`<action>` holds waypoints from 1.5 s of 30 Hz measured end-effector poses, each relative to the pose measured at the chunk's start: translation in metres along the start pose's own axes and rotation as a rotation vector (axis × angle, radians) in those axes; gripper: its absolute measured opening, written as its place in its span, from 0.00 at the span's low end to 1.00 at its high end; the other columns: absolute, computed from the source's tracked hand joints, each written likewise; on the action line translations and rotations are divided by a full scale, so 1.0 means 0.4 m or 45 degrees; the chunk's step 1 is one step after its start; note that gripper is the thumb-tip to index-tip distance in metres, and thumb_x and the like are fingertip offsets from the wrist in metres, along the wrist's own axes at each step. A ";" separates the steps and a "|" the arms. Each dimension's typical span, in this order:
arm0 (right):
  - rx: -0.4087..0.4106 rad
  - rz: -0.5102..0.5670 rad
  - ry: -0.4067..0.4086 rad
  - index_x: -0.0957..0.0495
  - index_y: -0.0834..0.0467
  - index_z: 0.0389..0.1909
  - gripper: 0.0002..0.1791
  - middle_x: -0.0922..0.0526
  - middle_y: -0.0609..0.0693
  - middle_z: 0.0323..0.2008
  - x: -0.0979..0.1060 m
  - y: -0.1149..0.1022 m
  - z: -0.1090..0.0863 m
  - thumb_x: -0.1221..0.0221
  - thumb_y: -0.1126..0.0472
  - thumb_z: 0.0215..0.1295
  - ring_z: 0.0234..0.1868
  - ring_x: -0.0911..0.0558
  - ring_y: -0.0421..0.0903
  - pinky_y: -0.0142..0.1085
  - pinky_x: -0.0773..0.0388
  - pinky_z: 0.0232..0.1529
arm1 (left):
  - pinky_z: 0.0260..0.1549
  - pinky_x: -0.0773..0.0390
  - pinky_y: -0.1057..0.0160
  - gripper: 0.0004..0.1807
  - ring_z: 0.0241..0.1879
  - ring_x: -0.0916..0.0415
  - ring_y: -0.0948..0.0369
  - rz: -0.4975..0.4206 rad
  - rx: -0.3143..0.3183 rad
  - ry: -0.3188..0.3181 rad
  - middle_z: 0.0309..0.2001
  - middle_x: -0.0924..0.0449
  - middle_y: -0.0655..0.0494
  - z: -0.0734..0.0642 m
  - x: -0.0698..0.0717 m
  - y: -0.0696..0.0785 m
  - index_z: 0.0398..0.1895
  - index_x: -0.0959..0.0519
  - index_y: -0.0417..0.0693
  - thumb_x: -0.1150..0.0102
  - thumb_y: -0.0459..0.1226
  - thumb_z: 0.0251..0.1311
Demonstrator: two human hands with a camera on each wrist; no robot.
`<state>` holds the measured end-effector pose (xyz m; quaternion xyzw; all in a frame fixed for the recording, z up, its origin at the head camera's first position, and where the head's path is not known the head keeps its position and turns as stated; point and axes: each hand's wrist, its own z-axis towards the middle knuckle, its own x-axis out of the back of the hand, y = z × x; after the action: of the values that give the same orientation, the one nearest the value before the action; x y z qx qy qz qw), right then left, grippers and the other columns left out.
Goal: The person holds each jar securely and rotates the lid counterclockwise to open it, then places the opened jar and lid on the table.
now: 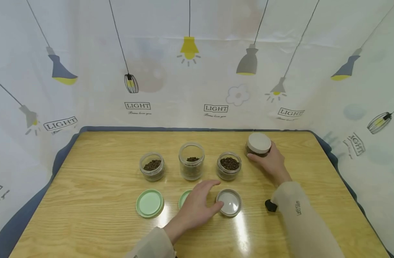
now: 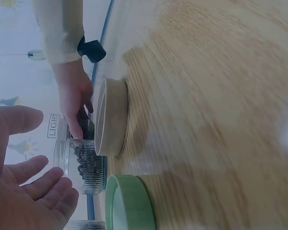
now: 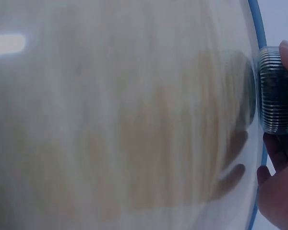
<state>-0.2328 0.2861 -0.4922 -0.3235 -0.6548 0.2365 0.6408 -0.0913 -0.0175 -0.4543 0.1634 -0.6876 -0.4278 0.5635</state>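
Observation:
My right hand (image 1: 274, 162) grips a lidded jar (image 1: 259, 144) at the back right of the table, thumb on one side. The jar has a beige lid and dark contents; in the right wrist view its ribbed wall (image 3: 277, 96) shows between the fingers. My left hand (image 1: 198, 205) holds nothing, its thumb and fingers spread over the front row of lids. Beneath it, a green lid (image 1: 183, 199) is partly covered. A beige-rimmed lid (image 1: 230, 203) lies beside the left thumb, and a second green lid (image 1: 149, 203) lies farther left.
Three uncovered glass jars stand in a row behind the lids: a short one (image 1: 152, 172) at left, a taller one (image 1: 191, 168) in the middle, a short one (image 1: 228, 172) at right. Each contains dark brown beans. A printed curtain (image 1: 171, 82) borders the wooden table (image 1: 97, 186).

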 end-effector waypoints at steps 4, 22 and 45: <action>0.043 0.010 -0.028 0.52 0.58 0.75 0.61 0.36 0.62 0.70 0.024 0.017 -0.039 0.31 0.34 0.48 0.71 0.38 0.63 0.62 0.44 0.70 | 0.71 0.41 0.46 0.32 0.71 0.40 0.53 -0.002 -0.016 0.003 0.68 0.32 0.58 0.002 -0.003 0.008 0.69 0.33 0.55 0.40 0.48 0.61; 0.310 0.003 -0.159 0.41 0.56 0.70 0.54 0.26 0.56 0.61 0.049 0.076 -0.245 0.25 0.44 0.45 0.62 0.26 0.57 0.58 0.31 0.60 | 0.68 0.35 0.50 0.31 0.69 0.35 0.57 0.042 -0.081 -0.031 0.67 0.30 0.60 0.011 -0.004 0.035 0.69 0.34 0.58 0.41 0.47 0.62; 0.488 0.084 -0.280 0.37 0.48 0.68 0.49 0.23 0.44 0.59 0.035 0.083 -0.306 0.23 0.50 0.44 0.58 0.25 0.39 0.42 0.27 0.59 | 0.63 0.28 0.53 0.33 0.68 0.34 0.58 0.378 -0.216 -0.176 0.69 0.31 0.59 0.120 -0.075 0.129 0.71 0.36 0.59 0.42 0.52 0.63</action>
<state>-0.1070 0.3059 -0.4984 -0.1893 -0.6530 0.4112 0.6072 -0.1127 0.0530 -0.4333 -0.0177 -0.7027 -0.4066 0.5835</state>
